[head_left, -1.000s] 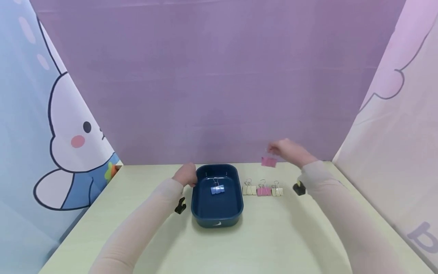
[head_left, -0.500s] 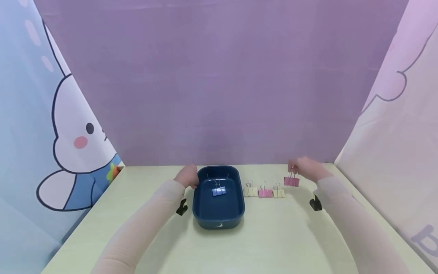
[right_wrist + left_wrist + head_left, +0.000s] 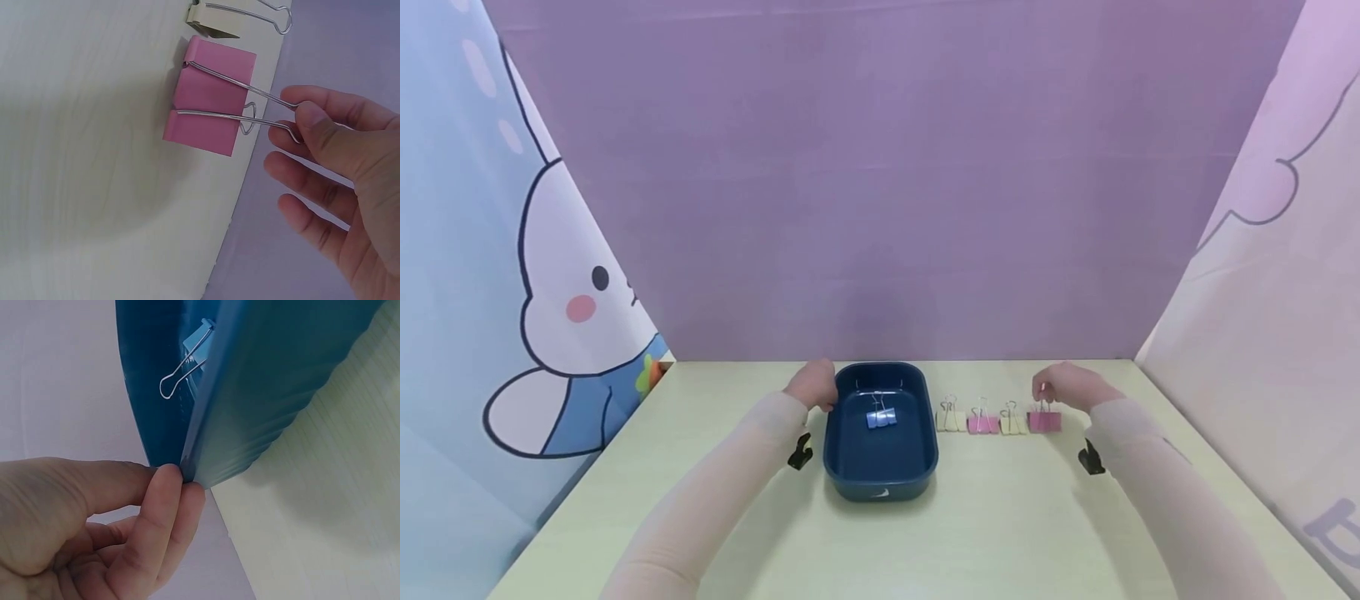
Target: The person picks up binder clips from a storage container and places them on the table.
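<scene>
My right hand (image 3: 1071, 387) pinches one wire handle of a pink binder clip (image 3: 212, 97) between thumb and index finger. This clip sits at the right end of a row on the table, beside a pale yellow binder clip (image 3: 1012, 423). Left of that are another pink binder clip (image 3: 982, 424) and a second pale yellow one (image 3: 951, 420). With thumb and fingertips my left hand (image 3: 119, 519) grips the rim of a dark blue tray (image 3: 880, 492) at its far left corner. Inside the tray lies a blue binder clip (image 3: 882, 417), its wire handle pointing away.
The pale table (image 3: 992, 533) ends at a purple cloth backdrop (image 3: 880, 183) just behind the hands. Printed curtains hang on both sides, a rabbit pattern (image 3: 580, 275) on the left.
My right hand has carried the pink clip rightward and down, from above the row to the table at its right end. The left hand stays at the tray rim.
</scene>
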